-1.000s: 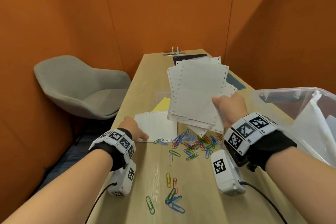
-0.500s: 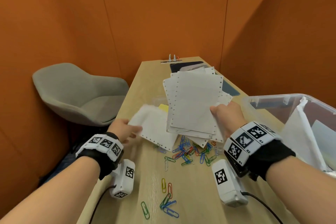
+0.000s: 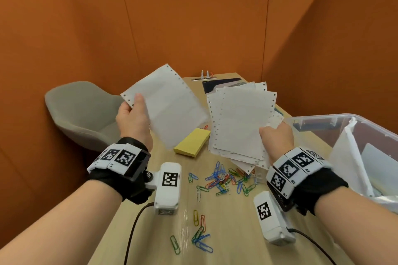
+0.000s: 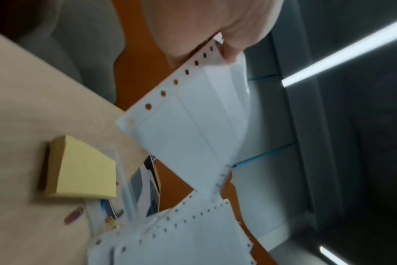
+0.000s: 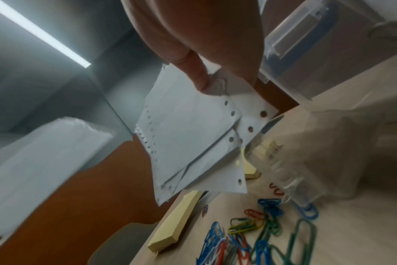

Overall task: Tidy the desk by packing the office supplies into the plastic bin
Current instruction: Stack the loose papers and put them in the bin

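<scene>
White perforated sheet (image 3: 170,105) held up over the desk (image 3: 228,221), pinched at its near corner by left hand (image 3: 133,120); right hand (image 3: 277,137) clamps fanned paper stack (image 3: 239,122) just beside it. Plastic bin (image 3: 323,122) sits right, nearer right hand; likely merge sheet rightward first.

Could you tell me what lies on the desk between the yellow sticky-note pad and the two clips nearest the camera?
In the head view, a scattered heap of coloured paper clips lies between the sticky-note pad and those clips.

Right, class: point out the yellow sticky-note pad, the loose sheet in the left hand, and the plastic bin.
yellow sticky-note pad (image 3: 192,141), head view, top face.
loose sheet (image 3: 170,105), head view, middle of the page.
plastic bin (image 3: 336,116), head view, far rim.
</scene>
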`<move>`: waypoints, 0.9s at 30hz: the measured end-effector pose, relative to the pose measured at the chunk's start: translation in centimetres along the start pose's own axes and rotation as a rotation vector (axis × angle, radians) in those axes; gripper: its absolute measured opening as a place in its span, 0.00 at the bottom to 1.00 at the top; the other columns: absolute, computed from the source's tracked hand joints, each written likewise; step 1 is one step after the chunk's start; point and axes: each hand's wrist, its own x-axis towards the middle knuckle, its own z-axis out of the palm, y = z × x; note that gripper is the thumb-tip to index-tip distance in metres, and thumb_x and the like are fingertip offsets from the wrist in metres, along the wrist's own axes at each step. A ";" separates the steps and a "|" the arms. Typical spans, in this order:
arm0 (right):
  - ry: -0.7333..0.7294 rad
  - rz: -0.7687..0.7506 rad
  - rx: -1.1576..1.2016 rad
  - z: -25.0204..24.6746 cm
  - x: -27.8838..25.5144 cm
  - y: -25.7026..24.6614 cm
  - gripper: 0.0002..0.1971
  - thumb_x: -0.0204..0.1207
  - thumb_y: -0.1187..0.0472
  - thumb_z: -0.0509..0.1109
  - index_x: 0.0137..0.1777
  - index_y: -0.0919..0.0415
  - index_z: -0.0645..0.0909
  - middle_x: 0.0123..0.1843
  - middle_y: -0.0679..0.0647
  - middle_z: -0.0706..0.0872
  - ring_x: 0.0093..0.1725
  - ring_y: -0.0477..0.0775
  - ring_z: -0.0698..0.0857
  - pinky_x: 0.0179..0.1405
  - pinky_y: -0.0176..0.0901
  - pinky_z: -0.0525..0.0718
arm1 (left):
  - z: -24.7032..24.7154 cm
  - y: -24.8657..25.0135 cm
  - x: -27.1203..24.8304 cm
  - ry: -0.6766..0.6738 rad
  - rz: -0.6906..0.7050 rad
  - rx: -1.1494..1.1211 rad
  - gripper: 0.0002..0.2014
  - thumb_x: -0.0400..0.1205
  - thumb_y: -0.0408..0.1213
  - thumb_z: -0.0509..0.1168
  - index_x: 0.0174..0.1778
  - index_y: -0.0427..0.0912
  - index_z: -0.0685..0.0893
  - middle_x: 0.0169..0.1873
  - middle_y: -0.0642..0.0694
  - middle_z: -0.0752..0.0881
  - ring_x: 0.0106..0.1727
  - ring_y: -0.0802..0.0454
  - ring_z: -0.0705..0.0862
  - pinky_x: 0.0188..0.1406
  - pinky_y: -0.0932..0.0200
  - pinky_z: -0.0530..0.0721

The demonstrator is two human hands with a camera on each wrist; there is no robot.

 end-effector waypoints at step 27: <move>-0.583 -0.277 -0.047 -0.3 -3.1 1.4 0.20 0.63 0.82 0.71 0.45 0.56 0.79 0.41 0.55 0.84 0.41 0.53 0.83 0.41 0.44 0.85 | 0.1 -5.6 -5.7 -0.577 -0.205 0.267 0.17 0.68 0.22 0.74 0.49 0.42 0.85 0.45 0.45 0.88 0.45 0.54 0.85 0.38 0.70 0.86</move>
